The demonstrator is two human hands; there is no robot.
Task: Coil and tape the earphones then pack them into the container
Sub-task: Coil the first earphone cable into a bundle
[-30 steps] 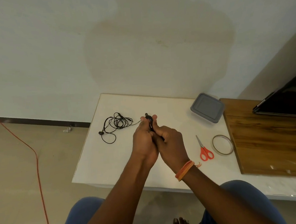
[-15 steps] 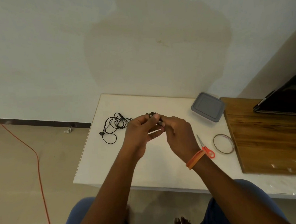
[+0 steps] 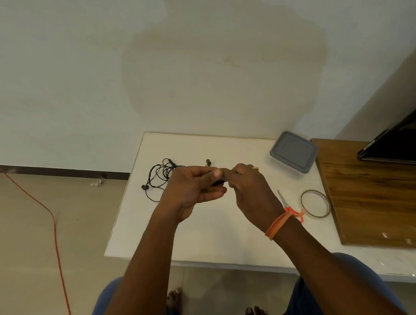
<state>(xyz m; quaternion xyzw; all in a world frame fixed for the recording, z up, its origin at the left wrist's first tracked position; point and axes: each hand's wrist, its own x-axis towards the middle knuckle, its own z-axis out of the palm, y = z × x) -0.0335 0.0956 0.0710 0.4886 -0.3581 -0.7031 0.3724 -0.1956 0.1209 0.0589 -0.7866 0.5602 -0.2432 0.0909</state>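
Black earphones [image 3: 158,177] lie partly tangled on the white table [image 3: 206,230], left of my hands. My left hand [image 3: 192,190] and my right hand [image 3: 250,191] meet above the table, both pinching a short dark stretch of the earphone cable [image 3: 218,182] between their fingertips. One earbud [image 3: 207,161] pokes up just behind my left hand. The grey lidded container [image 3: 293,151] sits at the back right of the table. A clear tape roll [image 3: 315,203] lies right of my right wrist, near red-handled scissors [image 3: 284,200].
A wooden board [image 3: 379,195] lies on the table's right side, with a dark laptop [image 3: 403,143] behind it. An orange cord [image 3: 53,225] runs across the floor at left. My knees and bare feet are below the table's near edge.
My hands have moved apart and turned, from clasped together upright to side by side with the cable stretched between the fingertips. An earbud now shows behind my left hand.
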